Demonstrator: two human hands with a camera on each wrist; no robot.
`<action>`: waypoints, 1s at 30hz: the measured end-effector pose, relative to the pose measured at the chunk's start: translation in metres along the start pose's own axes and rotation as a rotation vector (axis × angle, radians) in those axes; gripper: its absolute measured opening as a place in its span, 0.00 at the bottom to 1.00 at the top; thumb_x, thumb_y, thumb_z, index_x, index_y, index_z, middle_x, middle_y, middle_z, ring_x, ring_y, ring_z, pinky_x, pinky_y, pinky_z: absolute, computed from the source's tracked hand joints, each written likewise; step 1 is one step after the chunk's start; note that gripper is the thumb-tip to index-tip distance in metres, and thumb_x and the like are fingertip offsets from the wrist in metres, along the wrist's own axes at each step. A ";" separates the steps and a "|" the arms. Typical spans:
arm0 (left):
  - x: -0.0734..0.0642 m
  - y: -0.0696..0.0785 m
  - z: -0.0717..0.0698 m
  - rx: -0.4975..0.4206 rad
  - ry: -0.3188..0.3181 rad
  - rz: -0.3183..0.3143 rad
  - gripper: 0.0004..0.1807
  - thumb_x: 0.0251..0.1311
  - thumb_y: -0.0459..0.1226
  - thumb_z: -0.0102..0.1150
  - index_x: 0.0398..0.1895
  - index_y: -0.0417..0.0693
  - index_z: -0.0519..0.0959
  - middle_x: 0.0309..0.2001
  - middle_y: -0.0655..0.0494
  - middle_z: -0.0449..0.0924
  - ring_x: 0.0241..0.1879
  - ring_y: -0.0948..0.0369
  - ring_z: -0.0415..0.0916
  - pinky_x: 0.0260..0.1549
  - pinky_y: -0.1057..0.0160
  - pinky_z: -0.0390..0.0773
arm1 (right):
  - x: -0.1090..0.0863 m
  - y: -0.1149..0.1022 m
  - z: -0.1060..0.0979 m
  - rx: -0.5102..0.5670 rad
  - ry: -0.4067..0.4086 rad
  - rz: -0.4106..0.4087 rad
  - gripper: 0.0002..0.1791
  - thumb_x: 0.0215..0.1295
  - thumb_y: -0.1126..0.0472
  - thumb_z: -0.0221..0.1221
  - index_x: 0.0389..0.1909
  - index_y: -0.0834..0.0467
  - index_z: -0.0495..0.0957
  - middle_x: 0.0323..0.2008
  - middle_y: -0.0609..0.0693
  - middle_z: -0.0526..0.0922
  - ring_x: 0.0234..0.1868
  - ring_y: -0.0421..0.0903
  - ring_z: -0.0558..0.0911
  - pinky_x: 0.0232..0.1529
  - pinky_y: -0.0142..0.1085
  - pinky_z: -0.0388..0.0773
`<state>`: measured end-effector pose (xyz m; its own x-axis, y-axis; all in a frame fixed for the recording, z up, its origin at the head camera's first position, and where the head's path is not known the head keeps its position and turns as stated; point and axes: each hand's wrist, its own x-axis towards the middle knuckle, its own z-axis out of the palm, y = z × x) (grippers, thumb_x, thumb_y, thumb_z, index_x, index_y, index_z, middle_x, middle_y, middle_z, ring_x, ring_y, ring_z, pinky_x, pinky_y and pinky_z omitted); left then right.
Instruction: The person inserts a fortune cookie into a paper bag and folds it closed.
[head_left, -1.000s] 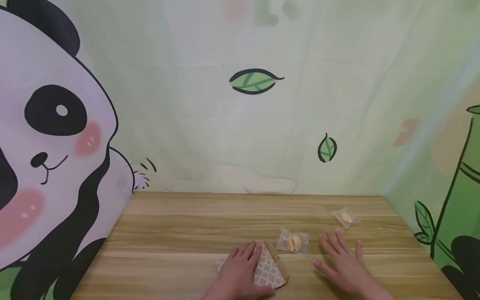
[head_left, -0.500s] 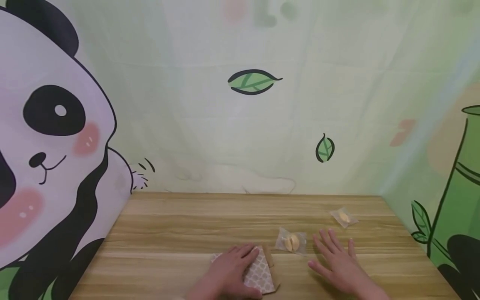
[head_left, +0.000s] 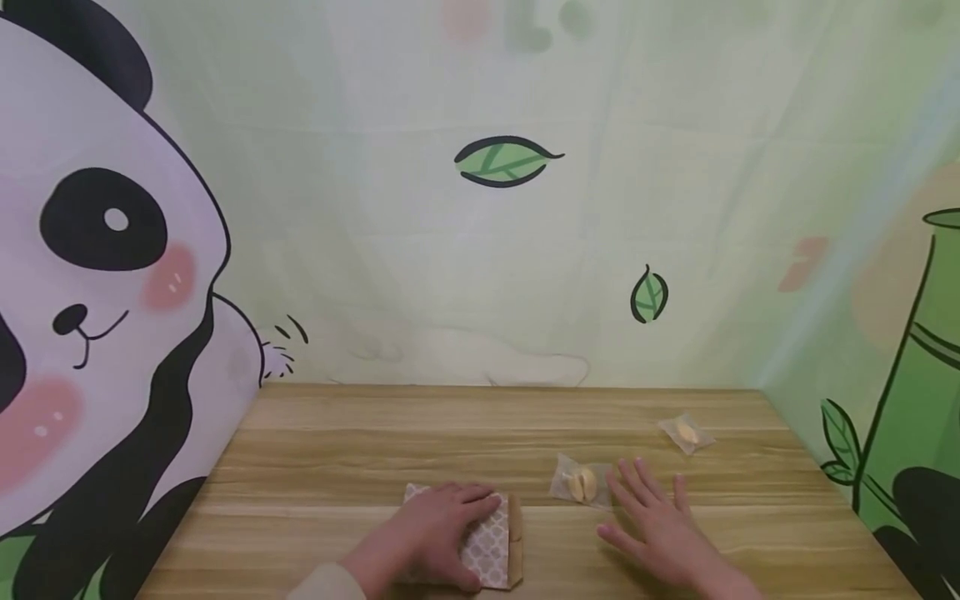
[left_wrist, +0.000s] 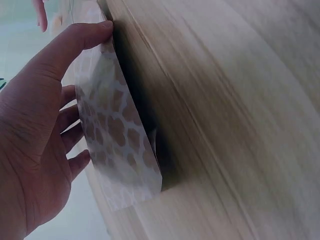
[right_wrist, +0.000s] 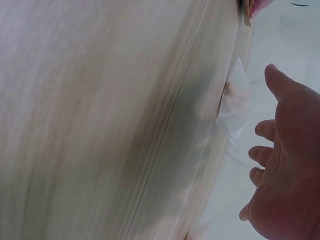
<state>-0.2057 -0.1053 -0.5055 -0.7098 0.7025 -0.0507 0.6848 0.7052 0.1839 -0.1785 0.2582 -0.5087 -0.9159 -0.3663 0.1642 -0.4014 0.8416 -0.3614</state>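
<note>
In the head view my left hand [head_left: 442, 529] lies over a flat paper bag [head_left: 491, 550] with a pale lattice pattern and a brown strip along its right end. The left wrist view has the thumb at the bag's near edge and the fingers reaching over its far edge, tips hidden, so the hand holds it across its width. My right hand [head_left: 660, 529] hovers over the table with fingers spread and nothing in it. Nearest to it is a fortune cookie in a clear wrapper [head_left: 582, 483], just beyond its fingertips on the left.
A second wrapped cookie [head_left: 687, 434] lies farther back on the right of the wood-grain table [head_left: 337, 450]. A cloth backdrop [head_left: 375, 208] printed with a panda, leaves and bamboo stands around the table's back and sides.
My left hand has slid the bag to the left and turned it, so its sides now lie straighter to the table. The right hand has drifted left, closer to the nearer cookie.
</note>
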 end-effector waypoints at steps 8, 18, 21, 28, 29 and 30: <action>0.000 -0.004 -0.001 0.055 -0.025 0.018 0.61 0.39 0.62 0.80 0.81 0.57 0.68 0.79 0.55 0.68 0.77 0.54 0.66 0.74 0.51 0.70 | 0.004 -0.005 0.004 -0.007 -0.014 -0.011 0.42 0.74 0.41 0.64 0.79 0.61 0.67 0.81 0.64 0.59 0.82 0.69 0.54 0.72 0.83 0.40; -0.001 0.003 0.003 0.058 0.000 -0.041 0.72 0.38 0.78 0.73 0.84 0.49 0.62 0.82 0.51 0.63 0.79 0.51 0.63 0.77 0.46 0.65 | 0.004 -0.011 0.004 0.000 -0.046 -0.021 0.44 0.74 0.39 0.63 0.80 0.61 0.66 0.81 0.64 0.58 0.82 0.69 0.53 0.73 0.81 0.37; -0.002 0.004 0.010 0.028 0.020 -0.068 0.74 0.38 0.78 0.73 0.83 0.44 0.62 0.81 0.49 0.64 0.79 0.51 0.63 0.78 0.47 0.65 | 0.005 -0.013 0.006 0.003 -0.029 -0.057 0.43 0.74 0.39 0.63 0.79 0.62 0.66 0.81 0.65 0.60 0.82 0.70 0.54 0.73 0.81 0.37; -0.005 0.004 0.022 -0.055 0.096 -0.086 0.70 0.41 0.76 0.74 0.81 0.42 0.65 0.79 0.47 0.67 0.77 0.49 0.66 0.77 0.47 0.66 | 0.010 -0.028 0.010 0.022 -0.084 -0.096 0.43 0.75 0.38 0.61 0.80 0.61 0.65 0.82 0.62 0.59 0.83 0.66 0.54 0.74 0.80 0.38; -0.005 0.005 0.022 -0.061 0.105 -0.086 0.69 0.41 0.76 0.74 0.81 0.43 0.66 0.79 0.48 0.67 0.77 0.49 0.67 0.77 0.47 0.66 | 0.011 -0.032 0.010 0.024 -0.103 -0.098 0.43 0.76 0.38 0.61 0.81 0.60 0.65 0.82 0.61 0.59 0.83 0.65 0.53 0.74 0.80 0.38; -0.005 0.005 0.023 -0.067 0.112 -0.087 0.69 0.41 0.76 0.74 0.81 0.43 0.66 0.79 0.48 0.68 0.76 0.49 0.67 0.77 0.46 0.66 | 0.013 -0.035 0.011 0.032 -0.122 -0.101 0.44 0.76 0.37 0.60 0.81 0.59 0.64 0.82 0.60 0.58 0.84 0.64 0.52 0.75 0.79 0.36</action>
<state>-0.1955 -0.1031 -0.5271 -0.7825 0.6214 0.0398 0.6101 0.7524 0.2485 -0.1759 0.2195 -0.5040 -0.8640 -0.4955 0.0892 -0.4896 0.7856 -0.3784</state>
